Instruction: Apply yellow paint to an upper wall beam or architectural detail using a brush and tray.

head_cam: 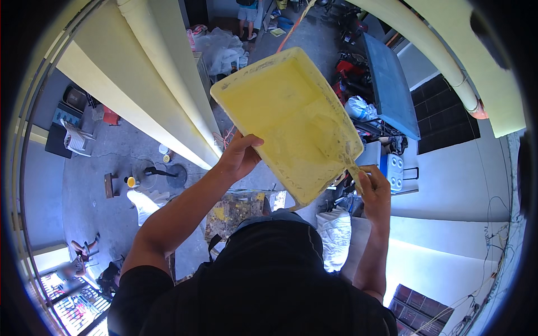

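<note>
My left hand point(241, 157) grips the left rim of a yellow paint tray point(281, 109), its thumb over the edge. Yellow paint coats the tray, and its rim is stained with grey smudges. In my right hand point(374, 189) is the paint-covered handle of what looks like a paintbrush point(352, 168). Its head reaches into the lower right of the tray, where yellow paint makes its outline hard to tell. Beneath the tray, a paint-spattered wooden board point(235, 212) shows near my body.
A cream pillar point(138, 101) with a pipe point(168, 67) rises at left. Far below are a standing fan point(176, 175), stacked plastic chairs point(75, 136), a blue panel point(391, 84) and motorcycles point(349, 71). One person point(248, 14) stands at the top; another point(77, 266) sits lower left.
</note>
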A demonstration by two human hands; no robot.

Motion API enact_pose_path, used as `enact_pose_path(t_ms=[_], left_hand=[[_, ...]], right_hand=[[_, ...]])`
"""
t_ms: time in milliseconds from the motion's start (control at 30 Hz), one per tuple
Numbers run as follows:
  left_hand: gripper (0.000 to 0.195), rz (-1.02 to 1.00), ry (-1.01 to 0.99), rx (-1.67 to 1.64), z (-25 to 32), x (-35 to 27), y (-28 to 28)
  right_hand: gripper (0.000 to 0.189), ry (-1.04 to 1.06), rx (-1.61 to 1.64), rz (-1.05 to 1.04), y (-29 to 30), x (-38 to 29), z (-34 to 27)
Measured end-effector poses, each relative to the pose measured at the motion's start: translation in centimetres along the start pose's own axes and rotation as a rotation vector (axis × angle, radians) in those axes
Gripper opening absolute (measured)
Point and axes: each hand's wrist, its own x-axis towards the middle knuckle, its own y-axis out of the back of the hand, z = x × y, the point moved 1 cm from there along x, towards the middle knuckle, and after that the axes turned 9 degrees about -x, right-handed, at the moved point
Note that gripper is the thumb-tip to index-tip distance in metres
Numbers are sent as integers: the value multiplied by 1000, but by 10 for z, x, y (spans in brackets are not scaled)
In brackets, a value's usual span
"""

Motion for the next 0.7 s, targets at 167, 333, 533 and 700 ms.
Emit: enact_pose_path(t_ms=[167, 333, 533, 700], left_hand=[[60, -33, -2, -62, 4, 2, 2], [58, -38, -39, -53, 6, 6, 2], [58, -13, -25, -63, 7, 2, 3], [58, -33, -31, -47, 5, 4, 4]], right_hand=[[15, -34, -28, -33, 30, -4, -2], [21, -56, -109, -47, 60, -9, 0], [25, -74, -128, -3, 70, -9, -15], [29, -104, -216, -28, 85, 0, -16]])
